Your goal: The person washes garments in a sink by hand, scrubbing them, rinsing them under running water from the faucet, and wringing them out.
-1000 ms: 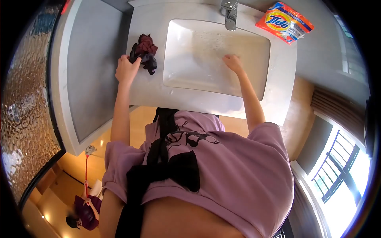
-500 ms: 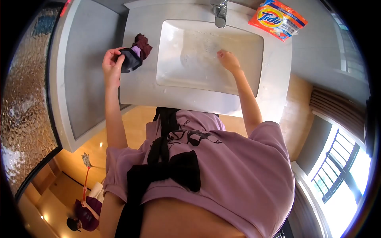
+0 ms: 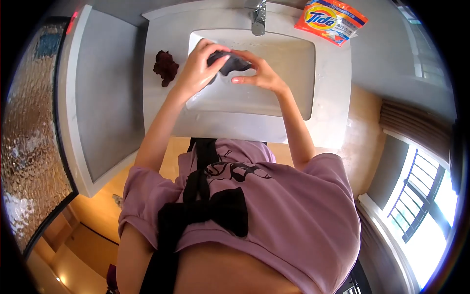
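Above the left part of the white sink (image 3: pixel 264 100), a small dark grey cloth piece, possibly a sock (image 3: pixel 234 64), is stretched between my two hands. My left hand (image 3: pixel 199 68) grips its left end, thumb over the top. At the other end, the fingers of my right hand (image 3: pixel 262 73) hold the upper right edge, the thumb lying lower. Folds and fingers hide part of the cloth. On the counter left of the sink lies a crumpled maroon cloth (image 3: pixel 165 68), apart from both hands.
The chrome faucet (image 3: pixel 258 19) rises behind the basin. An orange Tide detergent bag (image 3: pixel 329 22) lies on the counter's back right corner. To the left is a grey panel with a pale edge (image 3: pixel 110 83). A barred window (image 3: pixel 416 191) is at lower right.
My left hand has brought the dark grey cloth rightward from the counter to over the sink. My right hand has moved left and taken hold of it. The maroon cloth stays on the counter.
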The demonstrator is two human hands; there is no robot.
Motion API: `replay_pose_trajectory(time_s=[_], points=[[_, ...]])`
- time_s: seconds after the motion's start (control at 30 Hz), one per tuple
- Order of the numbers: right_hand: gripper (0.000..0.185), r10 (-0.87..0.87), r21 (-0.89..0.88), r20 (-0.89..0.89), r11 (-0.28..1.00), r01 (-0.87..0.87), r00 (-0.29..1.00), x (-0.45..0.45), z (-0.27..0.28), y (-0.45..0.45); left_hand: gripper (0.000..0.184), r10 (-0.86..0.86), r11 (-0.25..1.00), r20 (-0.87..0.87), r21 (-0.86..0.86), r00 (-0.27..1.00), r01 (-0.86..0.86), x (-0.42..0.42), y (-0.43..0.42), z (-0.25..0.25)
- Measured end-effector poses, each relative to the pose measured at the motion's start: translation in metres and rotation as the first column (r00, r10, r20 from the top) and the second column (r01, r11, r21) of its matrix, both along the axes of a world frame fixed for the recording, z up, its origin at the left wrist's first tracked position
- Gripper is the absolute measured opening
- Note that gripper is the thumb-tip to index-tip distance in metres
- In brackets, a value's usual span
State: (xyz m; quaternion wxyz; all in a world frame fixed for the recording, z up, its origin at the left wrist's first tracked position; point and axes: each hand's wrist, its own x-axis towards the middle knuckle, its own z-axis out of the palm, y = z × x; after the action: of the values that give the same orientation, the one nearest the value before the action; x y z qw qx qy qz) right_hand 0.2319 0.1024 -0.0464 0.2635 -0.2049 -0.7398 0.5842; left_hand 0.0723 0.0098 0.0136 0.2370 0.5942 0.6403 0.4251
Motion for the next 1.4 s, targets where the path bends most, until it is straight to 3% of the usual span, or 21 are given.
replay_pose_trajectory(time_s=[0.07, 0.13, 0.2, 0.27, 0.33, 0.37, 0.4, 0.47, 0.53, 0.6, 0.67, 0.73, 0.77, 0.87, 1.0, 1.03, 1.1, 1.2, 1.27, 1.3, 1.4], points=[[0.034, 0.015, -0.02, -0.056, 1.0, -0.016, 0.998, 0.004, -0.003, 0.006, 0.019, -0.005, 0.999, 0.039, -0.04, 0.999, 0.007, 0.008, 0.018, -0.008], [0.028, -0.146, -0.225, 0.01, 0.964, 0.144, 0.989, 0.01, -0.015, 0.017, 0.027, -0.032, 0.999, 0.032, -0.004, 0.999, 0.033, 0.007, 0.028, -0.019], [0.018, -0.162, -0.244, -0.091, 0.96, 0.136, 0.983, 0.02, -0.013, 0.024, 0.036, -0.037, 0.992, -0.102, -0.121, 0.994, 0.025, 0.0, 0.032, -0.029], [0.017, -0.126, -0.256, -0.013, 0.959, 0.119, 0.992, 0.03, -0.006, 0.028, 0.038, -0.071, 0.958, 0.031, -0.278, 0.997, 0.077, -0.011, 0.038, -0.038], [0.02, -0.124, -0.231, -0.032, 0.966, 0.113, 0.992, 0.035, -0.004, 0.031, 0.032, -0.234, 0.738, 0.131, -0.621, 0.963, 0.264, -0.015, 0.048, -0.038], [0.024, -0.108, -0.205, -0.055, 0.974, 0.095, 0.993, 0.036, -0.004, 0.032, 0.028, -0.219, 0.712, 0.24, -0.623, 0.946, 0.323, -0.018, 0.05, -0.038], [0.024, -0.115, -0.206, -0.056, 0.973, 0.101, 0.992, 0.037, -0.004, 0.034, 0.026, -0.149, 0.732, 0.363, -0.584, 0.92, 0.35, -0.019, 0.053, -0.041], [0.038, -0.128, -0.571, -0.192, 0.821, -0.005, 0.973, 0.042, -0.004, 0.039, 0.024, -0.052, 0.794, 0.436, -0.528, 0.899, 0.302, -0.024, 0.06, -0.046], [0.045, -0.105, -0.629, -0.136, 0.777, -0.005, 0.985, 0.045, -0.005, 0.042, 0.021, -0.074, 0.811, 0.42, -0.502, 0.904, 0.3, -0.022, 0.066, -0.052], [0.046, -0.101, -0.799, 0.003, 0.597, 0.063, 0.995, 0.044, -0.016, 0.043, 0.02, -0.04, 0.902, 0.431, -0.373, 0.901, 0.219, -0.013, 0.074, -0.059], [0.04, -0.062, -0.928, 0.056, 0.366, 0.074, 0.997, 0.039, -0.025, 0.047, 0.021, -0.102, 0.869, 0.453, -0.392, 0.885, 0.301, -0.012, 0.085, -0.059], [0.038, -0.05, -0.908, 0.141, 0.391, 0.149, 0.989, 0.033, -0.029, 0.046, 0.038, 0.061, 0.941, 0.535, -0.312, 0.843, 0.13, -0.005, 0.093, -0.053], [0.038, -0.052, -0.908, 0.136, 0.394, 0.146, 0.989, 0.028, -0.031, 0.047, 0.054, 0.036, 0.951, 0.457, -0.29, 0.889, 0.11, -0.005, 0.097, -0.049], [0.061, -0.138, -0.88, 0.115, 0.445, 0.165, 0.984, 0.02, -0.038, 0.053, 0.056, -0.052, 0.951, 0.401, -0.261, 0.915, 0.168, -0.012, 0.118, -0.058], [0.057, -0.233, -0.903, 0.04, 0.409, 0.135, 0.972, 0.008, -0.044, 0.058, 0.059, 0.156, 0.979, 0.782, -0.203, 0.603, 0.011, -0.006, 0.123, -0.039], [0.051, -0.221, -0.894, 0.028, 0.431, 0.124, 0.975, 0.007, -0.039, 0.057, 0.059, 0.152, 0.979, 0.783, -0.203, 0.603, 0.017, -0.009, 0.126, -0.04], [0.045, -0.212, -0.887, 0.021, 0.448, 0.116, 0.977, 0.007, -0.031, 0.054, 0.049, 0.015, 0.986, 0.914, -0.08, 0.406, 0.144, -0.017, 0.131, -0.041], [0.033, -0.158, -0.853, 0.01, 0.514, 0.092, 0.987, 0.006, -0.023, 0.058, 0.045, -0.222, 0.943, 0.846, 0.059, 0.485, 0.329, -0.012, 0.152, -0.034], [0.033, -0.18, -0.884, -0.138, 0.467, -0.039, 0.974, 0.005, -0.025, 0.059, 0.044, -0.099, 0.983, 0.786, -0.019, 0.611, 0.184, 0.007, 0.149, -0.002], [0.033, -0.207, -0.884, -0.113, 0.467, -0.003, 0.972, 0.006, -0.023, 0.057, 0.039, 0.134, 0.985, 0.769, -0.172, 0.625, 0.001, 0.004, 0.153, -0.015], [0.037, -0.275, -0.847, 0.06, 0.495, 0.195, 0.96, 0.007, -0.028, 0.051, 0.016, 0.698, 0.711, 0.638, -0.669, 0.324, -0.214, -0.009, 0.153, -0.04]])
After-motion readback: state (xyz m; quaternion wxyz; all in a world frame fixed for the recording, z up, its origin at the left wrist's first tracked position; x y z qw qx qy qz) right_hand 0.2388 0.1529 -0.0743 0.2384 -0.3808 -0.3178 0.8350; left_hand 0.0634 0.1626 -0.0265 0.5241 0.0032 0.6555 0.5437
